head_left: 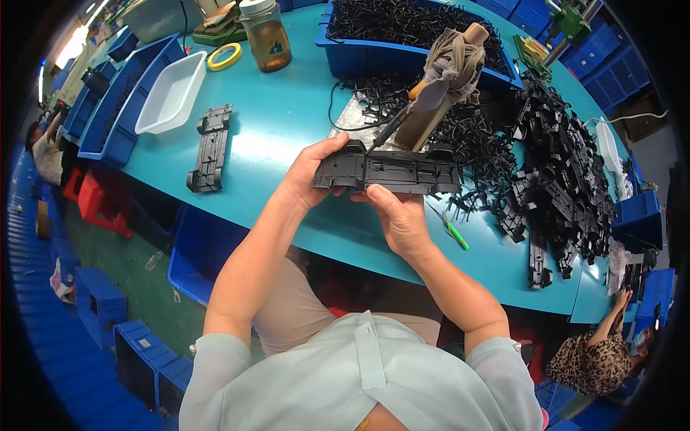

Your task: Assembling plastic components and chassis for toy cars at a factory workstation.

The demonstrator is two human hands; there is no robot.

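Both my hands hold a black plastic toy-car chassis (pixel 410 171) level above the table's front part. My left hand (pixel 307 172) grips its left end, fingers partly hidden behind it. My right hand (pixel 399 219) pinches its lower edge near the middle, thumb on top. A thin dark rod like a soldering iron (pixel 388 131) slants down, its tip at the chassis's upper edge; whether they touch I cannot tell. Its stand (pixel 422 128) is a block topped by a grey cloth bundle (pixel 451 68). Another chassis (pixel 210 149) lies on the table to the left.
Many black chassis (pixel 557 169) are heaped at the right, beside loose small black parts (pixel 471 136). A blue bin (pixel 341 56) of such parts stands behind. Also around are a green-handled tool (pixel 457 235), white tray (pixel 170 97), yellow tape roll (pixel 224 57) and jar (pixel 267 39).
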